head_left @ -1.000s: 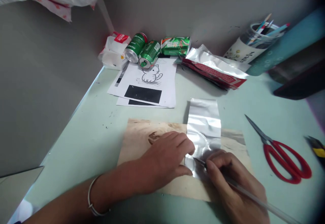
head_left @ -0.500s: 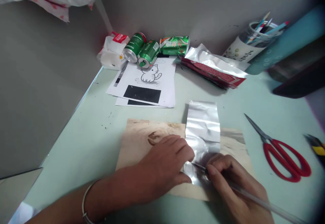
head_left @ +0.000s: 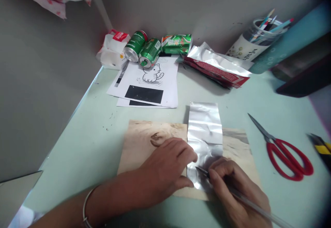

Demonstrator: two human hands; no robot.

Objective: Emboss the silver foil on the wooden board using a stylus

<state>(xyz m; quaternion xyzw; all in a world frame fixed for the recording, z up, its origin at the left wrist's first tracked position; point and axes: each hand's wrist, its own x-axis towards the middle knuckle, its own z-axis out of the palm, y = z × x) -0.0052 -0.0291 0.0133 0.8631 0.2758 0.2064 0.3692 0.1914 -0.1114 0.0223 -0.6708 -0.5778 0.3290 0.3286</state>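
Note:
A strip of creased silver foil (head_left: 204, 126) lies upright across a thin wooden board (head_left: 141, 131). My left hand (head_left: 169, 167) rests on the board and the foil's left edge, its thumb and forefinger apart and holding nothing. Between my right thumb and fingers is a slim pen-like tool (head_left: 252, 205) with a dark pointed tip and a clear shaft. That tip is on or just over the lower part of the foil, between the thumb and forefinger of my left hand. My right hand (head_left: 239, 190) sits over the foil's lower right side.
Red-handled scissors (head_left: 289, 159) lie on the right, near a black and yellow tool (head_left: 322, 148). Behind are printed cat drawings (head_left: 169, 95), several green cans (head_left: 177, 44), a red and silver wrapper (head_left: 214, 69), a tissue pack (head_left: 111, 54) and a pencil holder (head_left: 243, 47).
The tool's tip has shifted slightly to the right across the foil, away from my left fingers. My left hand keeps its place. The whole view has moved a little.

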